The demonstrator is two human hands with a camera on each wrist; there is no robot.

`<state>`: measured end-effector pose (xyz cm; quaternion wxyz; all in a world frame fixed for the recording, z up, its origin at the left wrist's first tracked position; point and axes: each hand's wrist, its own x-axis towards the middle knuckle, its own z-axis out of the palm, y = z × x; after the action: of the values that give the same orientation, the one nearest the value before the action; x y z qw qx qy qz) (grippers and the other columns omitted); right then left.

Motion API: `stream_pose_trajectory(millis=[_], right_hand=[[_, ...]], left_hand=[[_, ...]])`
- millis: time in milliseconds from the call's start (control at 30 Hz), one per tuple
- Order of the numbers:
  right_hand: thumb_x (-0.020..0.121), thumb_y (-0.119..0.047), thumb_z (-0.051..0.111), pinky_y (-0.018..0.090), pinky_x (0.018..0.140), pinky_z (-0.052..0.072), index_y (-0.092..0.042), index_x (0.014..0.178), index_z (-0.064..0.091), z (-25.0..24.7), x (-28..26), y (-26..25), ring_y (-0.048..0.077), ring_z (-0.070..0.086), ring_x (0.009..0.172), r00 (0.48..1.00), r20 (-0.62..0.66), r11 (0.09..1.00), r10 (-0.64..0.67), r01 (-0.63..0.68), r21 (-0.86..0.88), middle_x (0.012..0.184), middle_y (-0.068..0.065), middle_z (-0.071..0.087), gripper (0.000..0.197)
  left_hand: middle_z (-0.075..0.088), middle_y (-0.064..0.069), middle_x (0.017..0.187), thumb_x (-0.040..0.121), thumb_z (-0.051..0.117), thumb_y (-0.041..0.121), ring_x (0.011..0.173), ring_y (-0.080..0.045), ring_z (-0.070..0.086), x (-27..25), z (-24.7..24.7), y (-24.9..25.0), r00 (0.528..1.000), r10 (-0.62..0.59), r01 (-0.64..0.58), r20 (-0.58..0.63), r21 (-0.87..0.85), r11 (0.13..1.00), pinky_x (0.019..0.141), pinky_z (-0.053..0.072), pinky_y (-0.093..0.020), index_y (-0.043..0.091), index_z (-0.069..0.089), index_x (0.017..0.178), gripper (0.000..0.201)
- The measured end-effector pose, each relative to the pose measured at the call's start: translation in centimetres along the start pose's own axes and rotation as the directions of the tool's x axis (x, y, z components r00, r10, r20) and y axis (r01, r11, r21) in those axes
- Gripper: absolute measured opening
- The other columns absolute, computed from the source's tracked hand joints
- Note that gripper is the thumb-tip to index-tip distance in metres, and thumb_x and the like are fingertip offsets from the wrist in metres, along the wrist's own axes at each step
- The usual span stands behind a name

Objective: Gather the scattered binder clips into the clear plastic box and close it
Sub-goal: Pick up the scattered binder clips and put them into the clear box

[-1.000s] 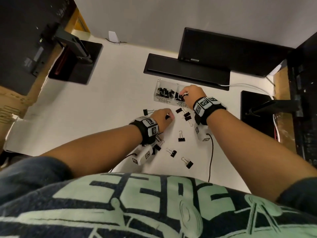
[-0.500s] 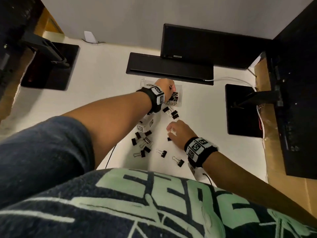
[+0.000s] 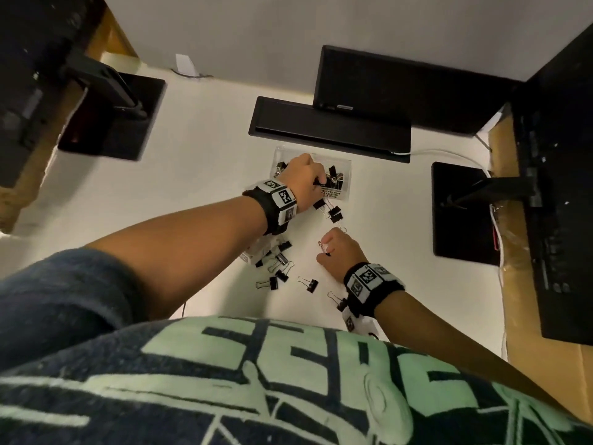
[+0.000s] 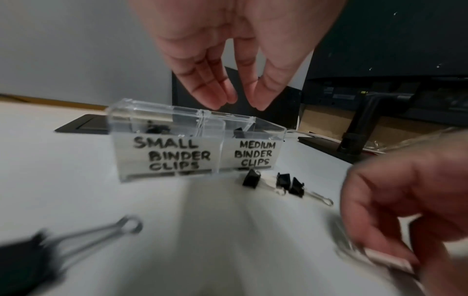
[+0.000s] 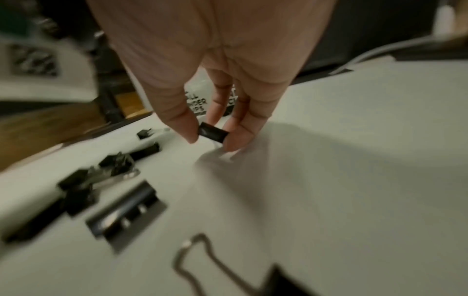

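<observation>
The clear plastic box (image 4: 167, 140) stands on the white desk with its lid tipped back. Its two compartments are labelled small and medium binder clips, and black clips lie in both. My left hand (image 4: 240, 104) hovers just above the divider, fingers pointing down, with nothing between them. Nearer me, my right hand (image 5: 211, 138) pinches a small black binder clip (image 5: 212, 133) between thumb and fingers, just off the desk. Several loose binder clips (image 3: 272, 282) lie scattered between the box (image 3: 343, 175) and my body. Three more clips (image 4: 288, 183) lie right in front of the medium compartment.
A black keyboard (image 3: 327, 128) lies just behind the box, under a monitor (image 3: 401, 94). Black monitor stand bases sit at the right (image 3: 462, 210) and the far left (image 3: 112, 120). A white cable (image 3: 449, 154) runs along the back right.
A second ago my right hand was at the box and my left on the desk. They have swapped: the left reached over the box, the right came back and picked up a clip.
</observation>
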<state>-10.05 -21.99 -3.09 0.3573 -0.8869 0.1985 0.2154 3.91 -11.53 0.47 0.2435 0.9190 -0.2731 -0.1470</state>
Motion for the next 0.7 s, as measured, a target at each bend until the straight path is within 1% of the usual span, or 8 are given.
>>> stream_pose_trajectory(millis=[133,233,300,400,467,567,600,700], right_hand=[[0.087,-0.008,0.044,0.032,0.068,0.052,-0.016,0.097,0.059,-0.6,0.0,0.1,0.021,0.060,0.069,0.981,0.061,0.900,0.184,-0.193,0.391,0.086,0.004,0.063,0.020],[0.086,-0.007,0.049,0.041,0.069,0.055,-0.010,0.093,0.061,-0.6,-0.2,-0.1,0.024,0.060,0.063,0.963,0.181,0.821,0.201,-0.267,0.505,0.079,0.008,0.059,0.014],[0.087,-0.011,0.056,0.038,0.064,0.053,-0.004,0.094,0.060,-0.4,-0.8,-0.2,0.023,0.056,0.057,0.955,0.248,0.809,0.161,-0.272,0.521,0.074,0.011,0.056,0.011],[0.080,-0.028,0.069,0.025,0.057,0.048,-0.008,0.089,0.059,-0.1,-1.8,-0.6,0.019,0.053,0.053,0.942,0.315,0.941,0.114,-0.204,0.269,0.065,0.006,0.057,0.024],[0.075,-0.034,0.074,0.023,0.058,0.041,-0.014,0.088,0.054,0.4,-2.3,-0.7,0.017,0.053,0.065,0.954,0.296,0.999,0.048,-0.047,-0.012,0.072,-0.002,0.055,0.031],[0.075,-0.036,0.075,0.025,0.074,0.039,-0.014,0.102,0.053,1.2,-2.8,-0.5,0.020,0.054,0.095,0.961,0.277,0.950,-0.023,0.106,-0.292,0.103,0.000,0.055,0.041],[0.076,-0.035,0.074,0.026,0.076,0.038,-0.012,0.107,0.052,1.4,-2.9,-0.5,0.021,0.054,0.099,0.960,0.277,0.934,-0.030,0.126,-0.333,0.111,0.003,0.054,0.044],[0.080,-0.032,0.071,0.028,0.076,0.039,-0.008,0.110,0.052,1.6,-2.8,-0.5,0.019,0.049,0.089,0.964,0.265,0.925,-0.020,0.118,-0.360,0.117,0.010,0.054,0.042]], left_hand=[[0.055,-0.006,0.102,0.088,0.053,0.014,0.096,-0.022,0.056,-3.9,1.1,-1.9,0.992,-0.027,0.021,0.122,0.047,0.999,0.085,0.049,-0.034,0.012,0.063,0.097,0.014],[0.053,-0.007,0.113,0.088,0.054,0.018,0.101,-0.025,0.059,-6.4,2.6,-3.4,0.953,-0.087,0.052,0.290,0.126,0.991,0.084,0.049,-0.031,0.015,0.064,0.106,0.021],[0.049,-0.008,0.116,0.087,0.056,0.021,0.102,-0.027,0.059,-7.6,3.3,-4.1,0.929,-0.117,0.065,0.352,0.158,0.985,0.085,0.051,-0.035,0.017,0.061,0.111,0.025],[0.045,-0.010,0.119,0.088,0.058,0.024,0.098,-0.031,0.059,-8.7,4.2,-4.6,0.925,-0.138,0.078,0.354,0.180,0.981,0.082,0.052,-0.038,0.013,0.058,0.115,0.029],[0.044,-0.011,0.119,0.089,0.057,0.022,0.095,-0.033,0.060,-9.0,4.4,-4.6,0.928,-0.142,0.084,0.345,0.178,0.981,0.083,0.053,-0.042,0.010,0.057,0.115,0.028],[0.042,-0.013,0.119,0.090,0.054,0.019,0.093,-0.036,0.059,-9.1,4.6,-4.3,0.929,-0.138,0.071,0.343,0.202,0.977,0.079,0.053,-0.042,0.004,0.054,0.112,0.027],[0.042,-0.014,0.119,0.090,0.054,0.018,0.093,-0.036,0.059,-9.2,4.6,-4.2,0.933,-0.134,0.066,0.334,0.209,0.976,0.077,0.053,-0.041,0.003,0.053,0.111,0.026],[0.043,-0.014,0.117,0.089,0.055,0.015,0.092,-0.035,0.059,-9.4,4.6,-3.9,0.947,-0.097,0.036,0.307,0.197,0.980,0.076,0.053,-0.043,0.002,0.052,0.108,0.023]])
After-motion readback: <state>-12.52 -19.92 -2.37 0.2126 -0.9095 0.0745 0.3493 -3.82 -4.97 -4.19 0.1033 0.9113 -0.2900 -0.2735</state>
